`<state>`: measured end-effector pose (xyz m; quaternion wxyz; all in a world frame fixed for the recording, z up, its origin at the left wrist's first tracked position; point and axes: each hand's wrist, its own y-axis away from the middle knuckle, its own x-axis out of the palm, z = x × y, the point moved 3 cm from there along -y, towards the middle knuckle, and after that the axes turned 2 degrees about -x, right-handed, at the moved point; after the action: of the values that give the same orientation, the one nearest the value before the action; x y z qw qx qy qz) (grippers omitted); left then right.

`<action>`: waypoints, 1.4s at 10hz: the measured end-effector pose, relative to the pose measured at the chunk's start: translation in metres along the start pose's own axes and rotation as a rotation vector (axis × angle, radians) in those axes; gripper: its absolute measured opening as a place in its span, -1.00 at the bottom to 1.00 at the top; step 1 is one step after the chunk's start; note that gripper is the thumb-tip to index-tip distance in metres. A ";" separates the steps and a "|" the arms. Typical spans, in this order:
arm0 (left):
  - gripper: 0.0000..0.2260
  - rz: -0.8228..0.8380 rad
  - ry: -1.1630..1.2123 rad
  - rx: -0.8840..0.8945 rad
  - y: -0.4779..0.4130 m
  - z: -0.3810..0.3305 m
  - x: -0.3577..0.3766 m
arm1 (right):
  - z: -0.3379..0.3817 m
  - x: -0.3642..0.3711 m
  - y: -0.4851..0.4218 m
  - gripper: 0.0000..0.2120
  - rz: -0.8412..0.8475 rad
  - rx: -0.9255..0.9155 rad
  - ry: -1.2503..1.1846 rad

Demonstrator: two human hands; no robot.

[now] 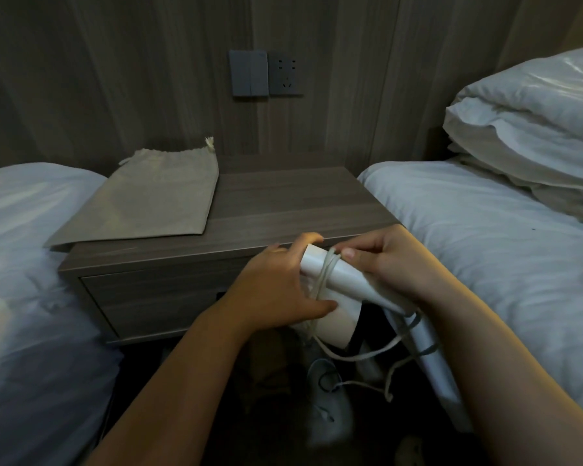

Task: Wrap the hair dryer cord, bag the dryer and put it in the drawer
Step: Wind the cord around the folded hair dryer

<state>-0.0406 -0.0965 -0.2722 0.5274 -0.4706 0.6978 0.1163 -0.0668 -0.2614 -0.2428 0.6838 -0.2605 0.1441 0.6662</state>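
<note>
The white plastic hair dryer (334, 290) was held in front of the near edge of the grey wood-grain nightstand's tabletop (283, 203), between both hands. The left hand (280, 290) was clasped around its left end, thumb underneath and fingers curled over the top. The right hand (381, 260) gripped the handle from the right, its thumb pressing the thin white cord (325, 274) where two turns crossed the body. The loose rest of the cord hung below the dryer in loops toward the dark floor, near a white shoe (327, 398). A flat beige drawstring cloth bag (148, 196) lay on the far left part of the tabletop, its near left corner hanging past the edge, well apart from the hands. The nightstand's drawer (155, 297) was shut, behind the left hand. White beds flanked the nightstand, left (31, 264) and right (485, 247).
</note>
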 end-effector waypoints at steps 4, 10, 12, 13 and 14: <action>-0.65 0.149 0.254 -0.031 -0.001 0.008 -0.015 | -0.013 -0.004 0.000 -0.81 0.221 0.083 -0.173; -0.76 0.018 1.199 -0.484 -0.006 0.020 -0.002 | -0.034 0.006 -0.008 -0.94 0.101 0.113 -0.707; -0.79 -0.220 1.209 -0.598 -0.009 0.019 -0.015 | -0.017 0.012 -0.007 -0.75 -0.010 0.004 -0.317; -0.80 -0.279 1.202 -0.618 -0.008 0.018 -0.015 | -0.015 0.014 -0.007 -0.73 -0.003 -0.015 -0.226; -0.89 -0.306 1.235 -0.702 -0.007 0.019 -0.014 | -0.014 0.015 -0.006 -0.74 0.078 0.021 -0.270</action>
<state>-0.0230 -0.0799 -0.2656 -0.1345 -0.6843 0.7161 -0.0283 -0.0582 -0.2564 -0.2612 0.6733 -0.1554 0.0676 0.7197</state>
